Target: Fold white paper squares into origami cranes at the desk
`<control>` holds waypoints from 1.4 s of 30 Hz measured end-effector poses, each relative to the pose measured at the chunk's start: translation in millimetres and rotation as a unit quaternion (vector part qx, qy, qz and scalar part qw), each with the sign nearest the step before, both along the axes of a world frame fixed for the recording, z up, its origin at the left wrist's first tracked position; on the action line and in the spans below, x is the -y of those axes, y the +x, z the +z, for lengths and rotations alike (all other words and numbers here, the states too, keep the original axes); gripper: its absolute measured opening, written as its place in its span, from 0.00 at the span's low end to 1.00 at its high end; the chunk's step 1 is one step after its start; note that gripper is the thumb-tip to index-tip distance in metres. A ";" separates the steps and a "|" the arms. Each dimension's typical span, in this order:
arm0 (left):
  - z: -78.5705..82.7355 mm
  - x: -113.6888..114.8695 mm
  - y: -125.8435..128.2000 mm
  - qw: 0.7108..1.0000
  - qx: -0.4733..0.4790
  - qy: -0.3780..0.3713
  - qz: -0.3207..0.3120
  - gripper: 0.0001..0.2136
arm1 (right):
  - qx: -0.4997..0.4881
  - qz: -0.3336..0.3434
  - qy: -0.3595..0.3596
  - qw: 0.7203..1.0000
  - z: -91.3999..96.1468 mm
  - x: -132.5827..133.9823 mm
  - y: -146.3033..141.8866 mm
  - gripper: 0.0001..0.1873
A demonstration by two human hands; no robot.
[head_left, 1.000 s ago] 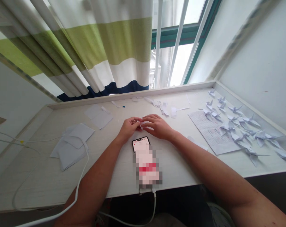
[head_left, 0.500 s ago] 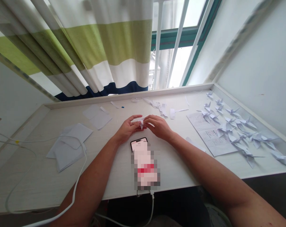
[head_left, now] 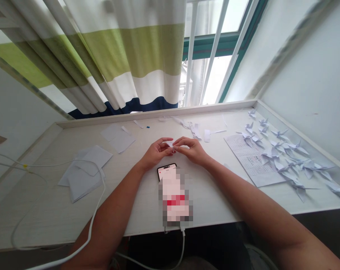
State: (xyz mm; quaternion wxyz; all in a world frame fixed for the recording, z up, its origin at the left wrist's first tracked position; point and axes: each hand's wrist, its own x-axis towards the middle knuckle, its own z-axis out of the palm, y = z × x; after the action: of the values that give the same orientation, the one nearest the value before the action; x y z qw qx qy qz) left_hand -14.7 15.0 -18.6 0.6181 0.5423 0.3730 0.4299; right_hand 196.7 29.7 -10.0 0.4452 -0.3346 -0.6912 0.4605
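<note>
The left hand (head_left: 156, 153) and right hand (head_left: 194, 151) are meeting near the front of the desk (head_left: 37, 210), both working on a small folded white paper piece (head_left: 169, 144), which is sitting between them, held clear of the desktop. Both hands are grasping it, with the left pinching from 9 o'clock and the right closing from 3 o'clock; the fingers are hiding part of its shape. The piece is judged light, thin, crisp along its creases and easily crushed, so a gentle fingertip hold on a doubled fold looks safest. A smartphone (head_left: 166, 170) is lying at 6 o'clock, just below the hands, with a white charging cable (head_left: 182, 249) trailing from it. Paper squares (head_left: 85, 176) are lying at 9 o'clock, paper scraps (head_left: 196, 131) at 1 o'clock, and folded paper cranes (head_left: 274, 153) at 3 o'clock, partly covering a printed sheet (head_left: 243, 159).
</note>
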 end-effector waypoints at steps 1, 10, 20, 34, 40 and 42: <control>-0.3 0.0 0.2 1.000 -0.007 0.007 -0.001 0.26 | -0.005 0.008 -0.017 1.000 -0.3 -0.5 0.3 0.09; -1.2 -0.3 2.0 0.999 -0.021 0.026 0.004 0.25 | -0.032 0.008 -0.052 0.998 -4.5 -3.0 -2.6 0.14; -3.4 0.4 2.8 0.999 -0.024 0.039 0.000 0.25 | 0.074 0.016 0.024 0.997 3.5 0.9 2.5 0.10; -5.7 -0.9 8.1 0.998 -0.033 0.020 0.041 0.24 | 0.097 0.010 0.057 0.994 -5.3 -0.8 1.2 0.12; -8.7 -1.3 10.1 0.999 -0.029 0.020 0.040 0.25 | 0.081 0.023 0.033 0.996 2.2 0.5 3.8 0.12; -9.1 -1.4 9.9 0.999 -0.030 0.020 0.037 0.26 | 0.079 0.036 0.021 0.996 4.9 0.5 5.3 0.12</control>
State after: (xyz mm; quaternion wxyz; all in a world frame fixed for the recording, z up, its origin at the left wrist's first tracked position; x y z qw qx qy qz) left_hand -4.9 16.4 -27.6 0.5791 0.5531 0.4029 0.4432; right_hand 202.0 29.2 -5.0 0.3794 -0.3356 -0.7454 0.4334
